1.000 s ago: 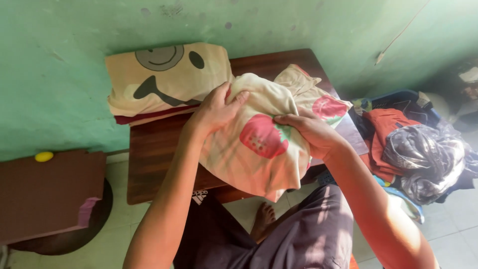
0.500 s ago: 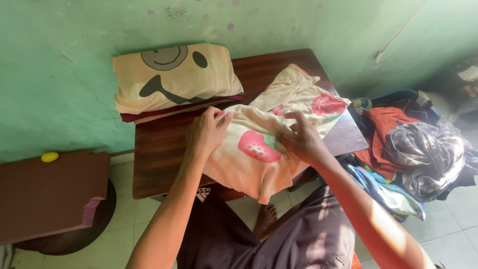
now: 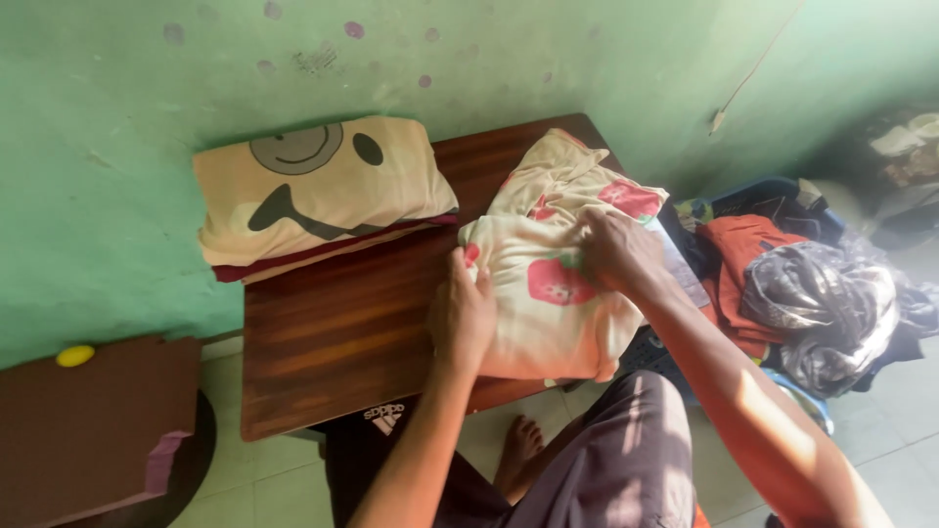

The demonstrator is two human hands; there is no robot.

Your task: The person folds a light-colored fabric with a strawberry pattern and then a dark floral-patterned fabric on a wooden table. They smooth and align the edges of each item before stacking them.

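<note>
Green wall behind a dark wooden tabletop; cream cloth with red strawberry prints lies on the tabletop's right end, partly overhanging its front edge. Left hand presses flat on the cloth's left edge, grip released; right hand pinches a fold on top. Folded cream smiley-print pillowcase sits at the tabletop's back left, and a heap of clothes lies right of the tabletop.
</note>
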